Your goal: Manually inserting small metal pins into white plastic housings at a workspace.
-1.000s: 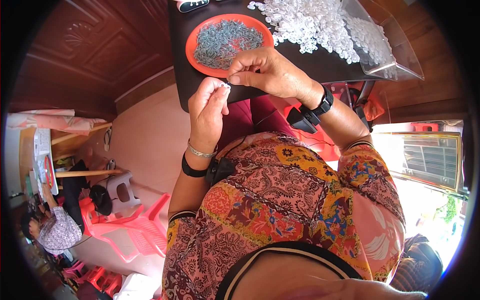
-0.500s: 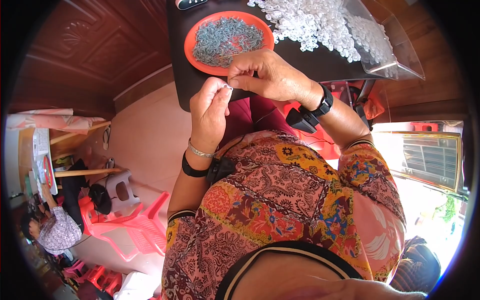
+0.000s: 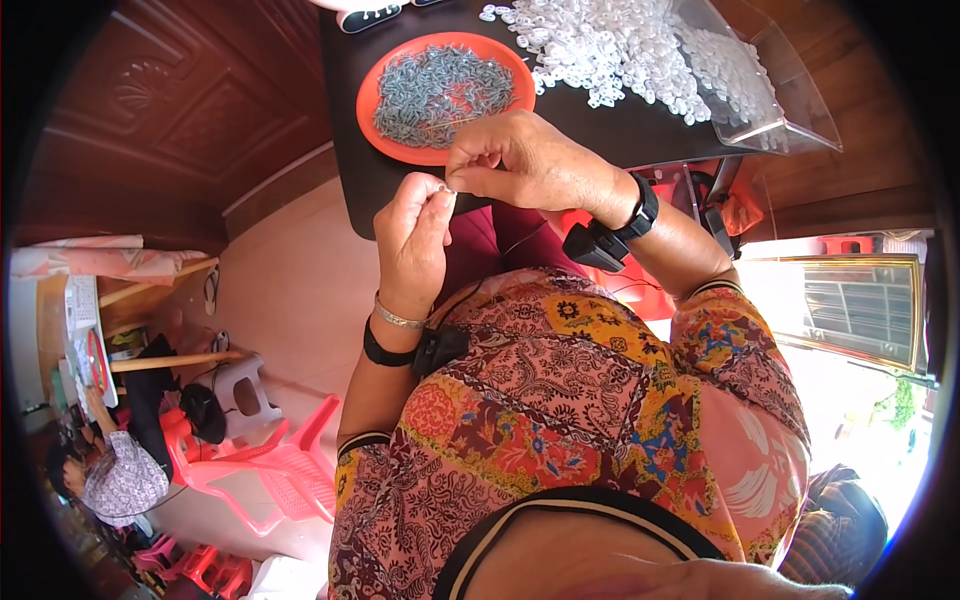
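My left hand (image 3: 412, 232) is closed, with a small white plastic piece (image 3: 449, 189) pinched between thumb and forefinger. My right hand (image 3: 530, 165) meets it at the fingertips, thumb and forefinger pressed together; whatever they grip is hidden. Both hands are over the near edge of the black table (image 3: 360, 195). Just beyond them lies an orange-red plate (image 3: 368, 115) heaped with small grey metal nails or screws (image 3: 440, 85). A thin yellowish sliver shows over the plate beside my right knuckles. A pile of small white plastic pieces (image 3: 620, 50) spreads to the right of the plate.
A clear plastic tray (image 3: 790, 135) holding more white pieces stands at the table's right. Dark shoes (image 3: 368, 18) show at the far edge. Leftward are a pink plastic chair (image 3: 265, 470), a grey stool (image 3: 255, 385) and another person in a patterned top (image 3: 125, 480).
The plate and table sit slightly lower and further left in the picture, as the view has shifted. My hands remain together at the fingertips, with the white piece still in the left.
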A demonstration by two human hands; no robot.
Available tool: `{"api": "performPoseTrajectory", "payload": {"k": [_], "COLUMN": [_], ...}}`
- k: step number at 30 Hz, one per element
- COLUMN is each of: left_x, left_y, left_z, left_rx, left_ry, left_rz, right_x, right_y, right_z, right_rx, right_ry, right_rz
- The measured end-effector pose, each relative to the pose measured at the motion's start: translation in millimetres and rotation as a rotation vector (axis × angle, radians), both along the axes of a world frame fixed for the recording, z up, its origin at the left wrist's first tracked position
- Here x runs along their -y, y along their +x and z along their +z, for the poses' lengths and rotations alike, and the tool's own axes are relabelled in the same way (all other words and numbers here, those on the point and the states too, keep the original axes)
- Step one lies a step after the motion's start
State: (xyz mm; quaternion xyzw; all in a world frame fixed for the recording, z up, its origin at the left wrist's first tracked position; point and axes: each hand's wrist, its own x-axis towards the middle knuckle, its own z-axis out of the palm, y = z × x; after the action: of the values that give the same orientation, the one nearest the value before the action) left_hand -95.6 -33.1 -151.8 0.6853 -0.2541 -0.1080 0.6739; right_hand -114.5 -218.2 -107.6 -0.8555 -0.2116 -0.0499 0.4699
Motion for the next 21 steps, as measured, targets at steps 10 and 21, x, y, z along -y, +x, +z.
{"api": "performPoseTrajectory", "payload": {"k": [10, 21], "left_x": [-1.4, 0.9], "left_y": [-1.9, -1.3], "left_z": [3.9, 3.0], "left_rx": [-0.027, 0.074], "left_ry": [0.006, 0.074], "left_rz": [0.029, 0.002], "right_x": [-2.9, 2.8], "right_y": [0.0, 3.4], "right_z": [-0.3, 1.3], "right_rx": [0.067, -0.048], "right_ry": [-0.015, -0.030], "right_rz": [-0.005, 0.072]}}
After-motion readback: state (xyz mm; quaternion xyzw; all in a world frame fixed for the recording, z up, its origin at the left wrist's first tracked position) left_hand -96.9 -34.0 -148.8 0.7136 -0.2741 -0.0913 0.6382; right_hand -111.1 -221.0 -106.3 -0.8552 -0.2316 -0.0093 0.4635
